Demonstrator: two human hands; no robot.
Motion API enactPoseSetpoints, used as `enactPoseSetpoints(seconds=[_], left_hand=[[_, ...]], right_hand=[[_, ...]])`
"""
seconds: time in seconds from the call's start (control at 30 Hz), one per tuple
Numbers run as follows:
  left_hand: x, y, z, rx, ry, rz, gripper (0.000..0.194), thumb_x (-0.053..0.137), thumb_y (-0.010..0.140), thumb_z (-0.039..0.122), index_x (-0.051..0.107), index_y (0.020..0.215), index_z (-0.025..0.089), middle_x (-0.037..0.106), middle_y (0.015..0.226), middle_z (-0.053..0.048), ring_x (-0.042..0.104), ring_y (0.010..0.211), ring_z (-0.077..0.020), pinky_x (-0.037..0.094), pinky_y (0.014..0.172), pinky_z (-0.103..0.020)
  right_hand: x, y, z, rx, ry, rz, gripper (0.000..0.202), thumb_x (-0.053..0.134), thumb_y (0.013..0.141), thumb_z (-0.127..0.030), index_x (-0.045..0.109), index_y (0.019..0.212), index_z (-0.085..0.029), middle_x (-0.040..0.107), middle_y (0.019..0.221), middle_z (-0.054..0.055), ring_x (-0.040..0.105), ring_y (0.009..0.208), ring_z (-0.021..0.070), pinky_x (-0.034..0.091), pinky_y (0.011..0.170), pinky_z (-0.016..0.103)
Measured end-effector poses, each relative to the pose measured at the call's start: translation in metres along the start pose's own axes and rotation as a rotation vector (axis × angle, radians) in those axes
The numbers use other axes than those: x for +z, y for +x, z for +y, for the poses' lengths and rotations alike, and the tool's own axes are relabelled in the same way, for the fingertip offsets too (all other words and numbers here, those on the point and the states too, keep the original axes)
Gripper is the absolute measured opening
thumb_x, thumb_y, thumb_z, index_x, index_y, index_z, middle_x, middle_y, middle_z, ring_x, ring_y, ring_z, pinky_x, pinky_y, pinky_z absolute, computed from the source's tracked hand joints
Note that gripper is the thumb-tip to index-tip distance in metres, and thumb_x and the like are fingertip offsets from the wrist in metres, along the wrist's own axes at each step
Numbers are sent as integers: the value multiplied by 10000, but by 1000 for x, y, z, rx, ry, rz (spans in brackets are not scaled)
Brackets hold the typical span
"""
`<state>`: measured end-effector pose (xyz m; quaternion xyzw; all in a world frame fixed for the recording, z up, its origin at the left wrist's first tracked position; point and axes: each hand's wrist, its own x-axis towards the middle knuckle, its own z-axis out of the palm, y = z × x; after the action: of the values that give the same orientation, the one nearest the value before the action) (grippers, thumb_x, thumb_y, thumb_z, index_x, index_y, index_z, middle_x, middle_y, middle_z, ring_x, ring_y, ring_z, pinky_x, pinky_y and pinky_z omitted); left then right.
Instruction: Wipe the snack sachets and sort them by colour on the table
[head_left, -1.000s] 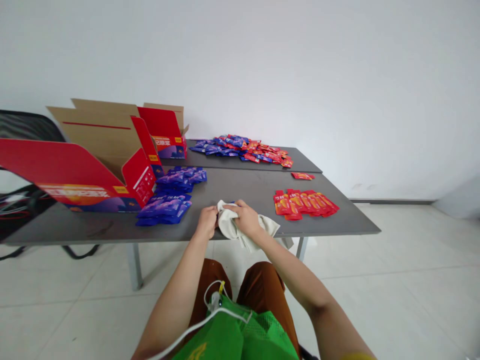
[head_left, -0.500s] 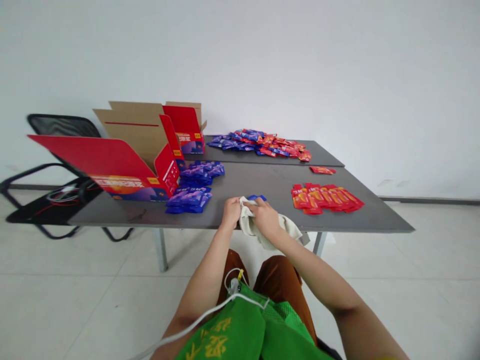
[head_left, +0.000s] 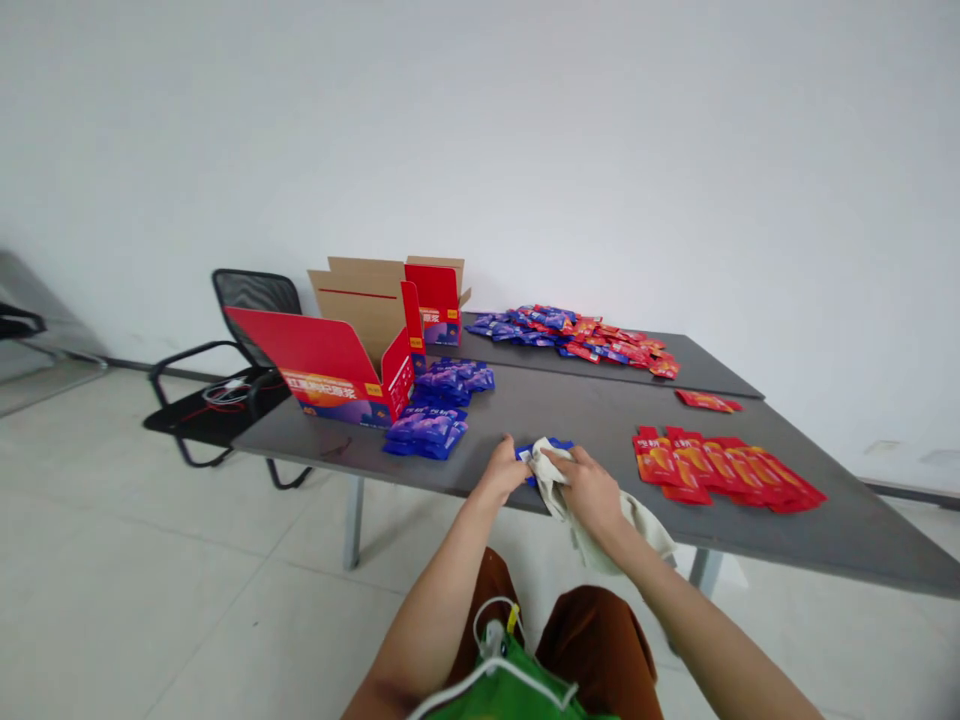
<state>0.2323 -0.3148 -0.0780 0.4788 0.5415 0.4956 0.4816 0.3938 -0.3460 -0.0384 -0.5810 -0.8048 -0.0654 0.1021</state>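
Observation:
A blue pouch (head_left: 561,443) is at the table's front edge, mostly covered by a cloth and my fingers. My left hand (head_left: 502,472) is closed on its left end, thumb on top. With my right hand (head_left: 592,492) I grip a cream cloth (head_left: 646,522) and press it onto the pouch; the cloth's loose end hangs over the table edge. Left of my hands lie stacks of blue pouches (head_left: 427,430). On the right, red pouches (head_left: 690,462) overlap in a fanned row.
An open red carton (head_left: 337,380) stands at the table's left, with another carton (head_left: 435,300) behind it. A mixed heap of blue and red pouches (head_left: 577,332) covers part of the back table. One red pouch (head_left: 705,401) lies apart. A black chair (head_left: 217,395) stands left.
My view has turned, so the table sits lower and further right. More of the blue pouch shows between my hands. My right hand still has the cloth on it.

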Motion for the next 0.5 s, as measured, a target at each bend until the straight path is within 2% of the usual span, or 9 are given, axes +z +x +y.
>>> enactPoseSetpoints(seconds=[0.1,0.2,0.27,0.3,0.37,0.43,0.5], left_hand=[[0,-7,12,-136,-178,-7,646,769,559,108,605,1183,92,713,927,-100,661,880,-213,522,783,-313],[-6,-19,26,-255,-353,-174,426,764,566,84,688,984,66,702,776,-84,670,764,-191,534,773,-337],[-16,-31,34,-270,-415,-203,384,761,583,88,700,961,68,703,767,-91,674,748,-191,539,774,-352],[-22,-37,38,-233,-411,-170,377,747,613,103,702,987,78,709,786,-93,676,761,-196,539,780,-360],[-38,-52,49,-52,-311,-41,352,682,706,141,698,1056,112,722,858,-87,678,832,-213,530,818,-373],[-57,-65,66,194,-69,117,350,590,790,155,685,1127,154,720,985,-75,656,963,-228,492,909,-380],[-77,-76,87,381,272,274,406,506,837,136,644,1215,192,692,1116,-62,616,1070,-223,436,992,-369]], right_hand=[[-1,14,8,147,-60,-42,533,404,869,-135,542,1303,-412,591,1019,60,643,804,185,452,634,248],[0,30,18,283,-116,-37,466,349,914,-185,574,1272,-381,580,998,90,646,823,215,462,629,274],[1,35,21,320,-138,-19,456,316,933,-201,577,1271,-359,572,1009,107,643,845,225,470,640,289],[2,35,22,324,-141,-10,449,317,935,-209,573,1276,-349,569,1015,114,641,854,227,472,643,292],[4,32,22,317,-122,7,435,356,926,-232,557,1298,-335,568,1024,120,637,853,227,468,643,290],[6,25,24,301,-81,14,441,399,906,-249,540,1316,-333,574,1013,115,635,821,223,455,627,286],[9,18,28,265,-53,11,451,404,895,-257,534,1320,-336,584,988,110,630,778,230,438,604,295]])
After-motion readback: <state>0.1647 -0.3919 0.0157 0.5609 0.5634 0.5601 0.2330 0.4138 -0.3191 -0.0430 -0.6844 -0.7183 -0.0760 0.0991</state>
